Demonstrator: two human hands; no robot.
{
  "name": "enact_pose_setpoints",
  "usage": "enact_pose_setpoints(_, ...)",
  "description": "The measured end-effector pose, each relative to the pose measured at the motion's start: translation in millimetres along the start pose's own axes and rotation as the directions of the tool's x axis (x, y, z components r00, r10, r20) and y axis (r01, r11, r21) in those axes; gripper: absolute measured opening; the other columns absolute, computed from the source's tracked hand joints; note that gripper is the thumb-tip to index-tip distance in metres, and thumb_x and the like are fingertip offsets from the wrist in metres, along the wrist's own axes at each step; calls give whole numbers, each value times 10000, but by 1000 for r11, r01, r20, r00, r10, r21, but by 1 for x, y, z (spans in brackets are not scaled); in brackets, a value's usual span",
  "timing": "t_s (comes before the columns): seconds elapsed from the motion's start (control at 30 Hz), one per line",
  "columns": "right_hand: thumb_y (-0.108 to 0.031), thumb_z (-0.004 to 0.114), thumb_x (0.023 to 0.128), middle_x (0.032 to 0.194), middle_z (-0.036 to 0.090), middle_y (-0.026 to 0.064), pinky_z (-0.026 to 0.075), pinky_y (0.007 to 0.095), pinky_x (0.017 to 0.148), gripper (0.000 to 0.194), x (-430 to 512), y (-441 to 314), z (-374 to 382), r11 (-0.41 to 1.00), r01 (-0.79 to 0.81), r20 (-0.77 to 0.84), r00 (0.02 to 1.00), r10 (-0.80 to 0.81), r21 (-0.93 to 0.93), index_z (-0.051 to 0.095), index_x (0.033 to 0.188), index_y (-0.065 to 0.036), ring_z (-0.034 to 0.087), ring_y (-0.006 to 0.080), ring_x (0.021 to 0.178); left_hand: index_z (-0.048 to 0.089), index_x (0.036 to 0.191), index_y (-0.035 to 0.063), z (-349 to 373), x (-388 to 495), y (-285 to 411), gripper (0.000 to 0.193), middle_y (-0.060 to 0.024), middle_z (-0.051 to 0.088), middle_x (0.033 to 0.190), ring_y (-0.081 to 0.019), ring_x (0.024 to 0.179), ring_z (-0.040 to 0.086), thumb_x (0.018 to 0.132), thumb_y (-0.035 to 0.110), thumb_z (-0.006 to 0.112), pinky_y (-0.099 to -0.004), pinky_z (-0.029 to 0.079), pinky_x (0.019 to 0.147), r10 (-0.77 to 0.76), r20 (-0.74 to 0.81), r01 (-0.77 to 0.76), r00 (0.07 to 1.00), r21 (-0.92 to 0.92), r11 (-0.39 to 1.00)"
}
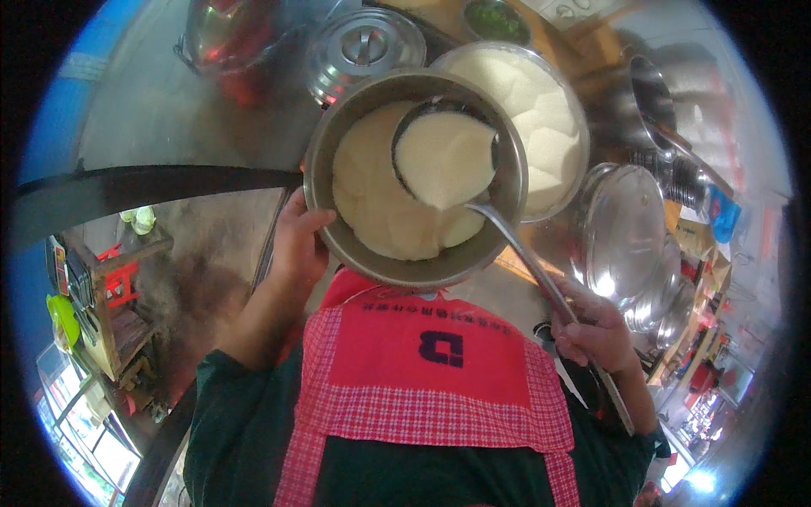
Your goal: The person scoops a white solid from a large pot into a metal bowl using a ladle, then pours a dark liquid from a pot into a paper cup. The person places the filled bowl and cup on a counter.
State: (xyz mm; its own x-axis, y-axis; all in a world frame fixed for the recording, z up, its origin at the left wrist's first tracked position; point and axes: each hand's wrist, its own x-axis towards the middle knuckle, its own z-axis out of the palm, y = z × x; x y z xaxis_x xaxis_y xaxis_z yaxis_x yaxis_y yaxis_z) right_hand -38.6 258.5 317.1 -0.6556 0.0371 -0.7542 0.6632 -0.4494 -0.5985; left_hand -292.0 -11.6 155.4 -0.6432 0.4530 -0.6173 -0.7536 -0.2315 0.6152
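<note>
A deep round metal pot (415,272) holds a pale, soft, curd-like food (374,190). My left hand (304,237) grips the pot's left side, its thumb over the rim. The long handle of a metal ladle (526,256) is held in my right hand (592,333), at the lower right. The ladle's wide bowl lies inside the pot and is filled with the same pale food. Behind the pot, at its upper right, a larger round container (580,149) is full of smooth pale pieces, partly hidden by the pot.
A round metal lid (386,32) lies behind the pot, near a bowl of chopped greens (496,20). Large metal lids or pans (624,234) stand at the right, below a deep metal pot (651,95) with a handled tool. A wooden shelf (120,342) stands at the left.
</note>
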Motion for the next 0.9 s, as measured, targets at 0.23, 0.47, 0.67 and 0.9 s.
enact_pose_setpoints(0.23,-53,564,837,814,573,89,464,306,616,698,-4,18,-11,721,-17,-56,998,-31,-693,295,1481,-51,556,158,652,490,1216,-23,3,-2,0,455,-153,595,1138,-276,1055,591,763,-62,507,-393,472,940,10,-55,-8,998,33,999)
enact_pose_setpoints(0.47,-8,538,819,950,645,188,472,374,793,635,-9,18,-10,428,-3,-134,951,-277,-904,374,1432,-22,633,210,892,496,1225,-8,-8,4,-4,463,-134,587,1149,-269,1058,582,763,-36,514,-393,470,936,15,-57,-12,998,41,999)
enact_pose_setpoints(0.67,41,533,814,835,556,31,427,239,583,673,-6,9,-25,830,127,-444,795,-413,-543,321,1452,23,506,104,644,490,1251,0,-10,3,-5,487,-132,586,1143,-277,1049,579,765,-26,513,-404,475,924,22,-116,-16,993,57,998)
enact_pose_setpoints(0.9,-46,578,743,762,529,9,390,210,507,735,35,-27,-102,917,263,-256,904,-343,-299,340,1435,25,486,72,574,494,1223,-10,-10,5,-4,477,-135,590,1108,-280,1037,581,746,-10,499,-401,486,898,57,-127,-43,990,106,993)
